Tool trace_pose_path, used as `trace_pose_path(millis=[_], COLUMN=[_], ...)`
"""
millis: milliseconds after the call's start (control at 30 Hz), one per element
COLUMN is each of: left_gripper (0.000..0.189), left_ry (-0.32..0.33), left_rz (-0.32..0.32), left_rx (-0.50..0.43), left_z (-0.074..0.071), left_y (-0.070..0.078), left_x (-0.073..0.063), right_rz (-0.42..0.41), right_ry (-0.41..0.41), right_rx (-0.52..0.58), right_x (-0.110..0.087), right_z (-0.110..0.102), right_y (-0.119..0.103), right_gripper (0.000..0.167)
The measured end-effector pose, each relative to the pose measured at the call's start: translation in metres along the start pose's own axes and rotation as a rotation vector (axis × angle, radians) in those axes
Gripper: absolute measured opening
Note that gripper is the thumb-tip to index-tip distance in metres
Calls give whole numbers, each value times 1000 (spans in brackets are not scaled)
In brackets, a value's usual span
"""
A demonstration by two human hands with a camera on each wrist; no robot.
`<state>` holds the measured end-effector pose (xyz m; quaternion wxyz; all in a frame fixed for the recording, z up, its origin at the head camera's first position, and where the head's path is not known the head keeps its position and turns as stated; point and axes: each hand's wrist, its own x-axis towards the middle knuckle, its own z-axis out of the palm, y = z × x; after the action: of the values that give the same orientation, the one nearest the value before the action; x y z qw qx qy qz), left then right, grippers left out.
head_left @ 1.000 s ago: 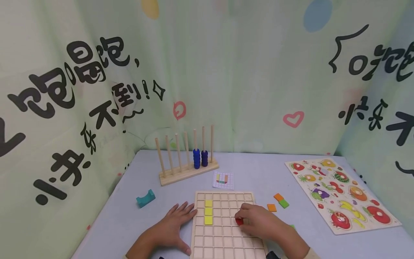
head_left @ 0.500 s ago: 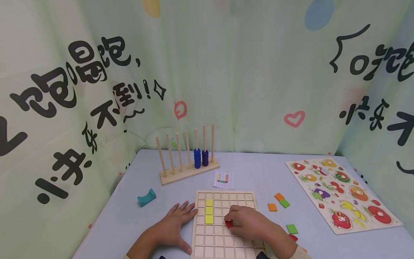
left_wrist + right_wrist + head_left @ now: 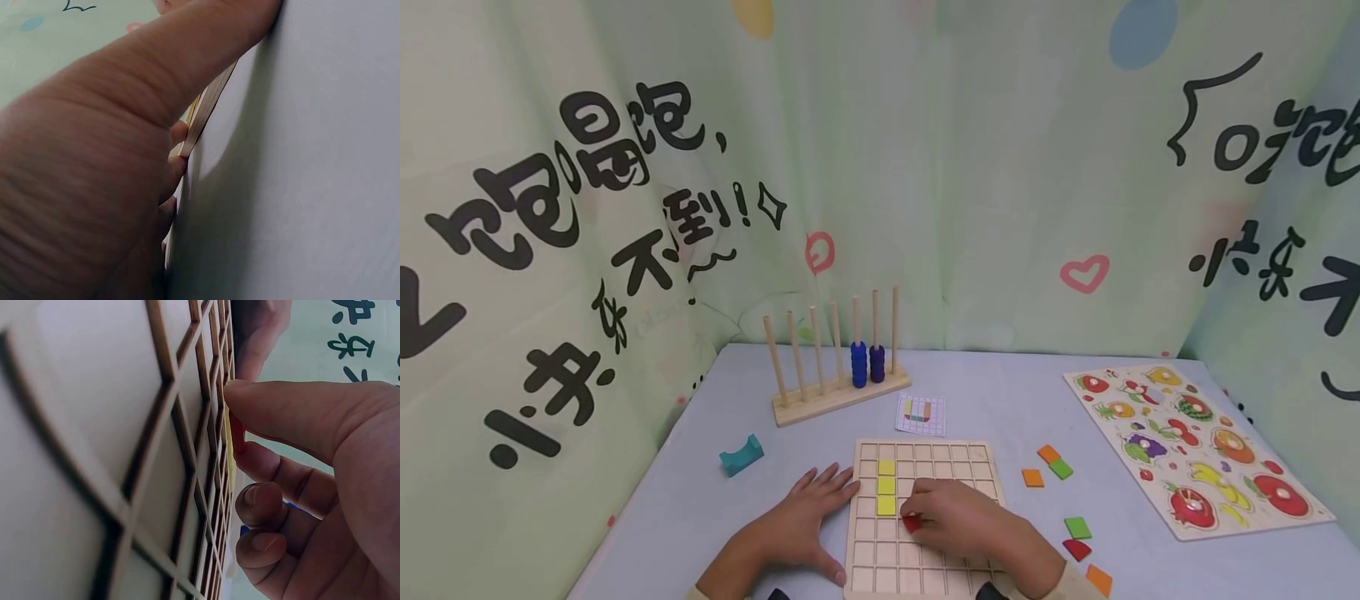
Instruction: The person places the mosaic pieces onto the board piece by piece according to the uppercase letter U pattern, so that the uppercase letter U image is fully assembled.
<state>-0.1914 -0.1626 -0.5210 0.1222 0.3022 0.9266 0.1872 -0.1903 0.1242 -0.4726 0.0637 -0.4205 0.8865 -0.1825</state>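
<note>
A wooden grid board [image 3: 902, 556] lies on the table, with a column of yellow square tiles [image 3: 887, 485] set in its upper left cells. Between thumb and forefinger my right hand [image 3: 958, 521] pinches a red tile [image 3: 912, 523], just below and right of the lowest yellow one. The right wrist view shows the red tile [image 3: 237, 432] edge-on, close to the board's surface. My left hand [image 3: 801, 525] rests at the board's left edge with fingers spread; its fingertips [image 3: 179, 164] touch that edge in the left wrist view.
Loose orange, green and red tiles [image 3: 1078, 528] lie right of the board. A small pattern card [image 3: 921, 414] and a peg stand with blue beads [image 3: 842, 401] are behind it. A teal arch block [image 3: 742, 456] lies left, a fruit puzzle board [image 3: 1198, 450] right.
My right hand has moved left across the board with the red tile, toward the yellow column. Loose tiles at the right have come into view. The left hand stays at the board's edge.
</note>
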Motion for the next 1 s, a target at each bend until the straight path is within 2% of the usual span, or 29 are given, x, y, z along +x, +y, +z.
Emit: trace_pose_path(millis=[267, 700, 1000], left_gripper=[121, 121, 120], left_ry=[-11, -10, -10], left_rz=[-15, -26, -17], left_rx=[-31, -13, 0], left_z=[-1, -1, -3], left_y=[1, 0, 2], left_x=[1, 1, 0], right_rz=[33, -40, -5], right_ry=[-30, -33, -45], right_rx=[1, -48, -68], right_x=[9, 19, 23], right_z=[4, 10, 12], right_y=[-7, -11, -14], right_gripper=[20, 24, 24])
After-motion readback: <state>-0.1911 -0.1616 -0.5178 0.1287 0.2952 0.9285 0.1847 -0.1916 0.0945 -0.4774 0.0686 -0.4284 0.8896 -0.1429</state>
